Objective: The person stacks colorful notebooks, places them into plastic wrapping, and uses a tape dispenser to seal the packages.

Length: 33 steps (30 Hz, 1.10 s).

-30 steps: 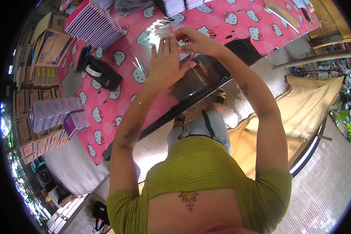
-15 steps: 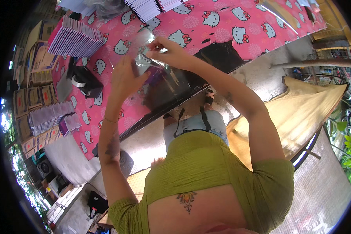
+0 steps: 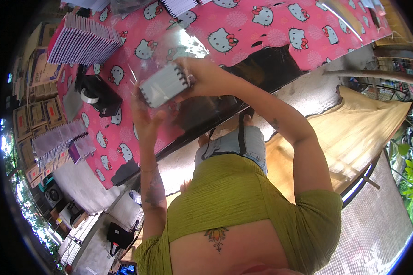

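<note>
Over pink cloth [image 3: 252, 39], the right hand [image 3: 202, 77] holds a notebook [image 3: 164, 86].

Here we are, both hands up over the tabletop [image 3: 243, 41], inside its front edge and toward its left end. Our right hand [image 3: 204, 78] reaches the farther in, its fingers bent in a firm grip. Our right forearm [image 3: 266, 110] slants in across that front edge, a dark tattoo on it, the elbow bent and flared wide. Now our left hand [image 3: 147, 123]: lower, close to the front edge, thumb angled off from fingertips too blurred to read. Our left wrist [image 3: 147, 164] sits about at that edge, and our left forearm [image 3: 152, 188], also tattooed, rises almost straight.
</note>
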Tool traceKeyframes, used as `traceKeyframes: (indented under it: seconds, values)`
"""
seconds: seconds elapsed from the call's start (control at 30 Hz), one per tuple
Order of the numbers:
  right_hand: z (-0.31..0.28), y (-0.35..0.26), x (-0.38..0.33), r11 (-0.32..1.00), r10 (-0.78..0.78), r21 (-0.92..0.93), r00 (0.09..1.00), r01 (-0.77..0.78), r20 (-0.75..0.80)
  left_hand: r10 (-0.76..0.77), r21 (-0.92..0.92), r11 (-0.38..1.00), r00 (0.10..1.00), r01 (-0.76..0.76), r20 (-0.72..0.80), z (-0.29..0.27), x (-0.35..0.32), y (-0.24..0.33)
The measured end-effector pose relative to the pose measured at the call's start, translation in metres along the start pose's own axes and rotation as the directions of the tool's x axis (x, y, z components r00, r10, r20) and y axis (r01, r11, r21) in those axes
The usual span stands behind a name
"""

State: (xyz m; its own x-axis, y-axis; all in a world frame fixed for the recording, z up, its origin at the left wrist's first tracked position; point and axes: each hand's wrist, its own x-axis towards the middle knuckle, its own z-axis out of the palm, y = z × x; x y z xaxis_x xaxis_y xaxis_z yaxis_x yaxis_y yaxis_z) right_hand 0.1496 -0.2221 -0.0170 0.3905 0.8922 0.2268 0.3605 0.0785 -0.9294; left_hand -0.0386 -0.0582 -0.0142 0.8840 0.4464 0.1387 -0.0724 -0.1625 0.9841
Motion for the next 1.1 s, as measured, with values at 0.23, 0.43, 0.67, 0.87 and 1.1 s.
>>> traceKeyframes:
  seconds: [0.23,0.43,0.67,0.87,1.1]
  values:
    - [0.022,-0.013,0.015,0.990,0.008,0.138,0.999,-0.015,0.048,0.091,0.256,0.965,0.988,-0.056,-0.126,-0.008,0.018,0.038]
    - [0.017,-0.082,0.017,0.909,-0.195,-0.402,0.967,0.115,-0.163,0.198,0.625,0.675,0.719,0.393,-0.666,-0.162,0.007,-0.033]
    - [0.054,-0.096,0.016,0.668,-0.145,-0.688,0.957,0.283,0.252,-0.347,-0.130,0.931,0.715,0.342,-0.607,-0.209,0.006,-0.067]
    - [0.057,-0.108,0.022,0.620,-0.163,-0.736,0.962,0.274,0.220,-0.266,-0.344,0.939,0.643,0.005,-0.718,-0.154,-0.015,-0.093]
    - [0.063,-0.101,0.018,0.607,-0.165,-0.751,0.965,0.260,0.202,-0.144,0.598,0.513,0.748,0.616,-0.648,-0.140,-0.022,0.018]
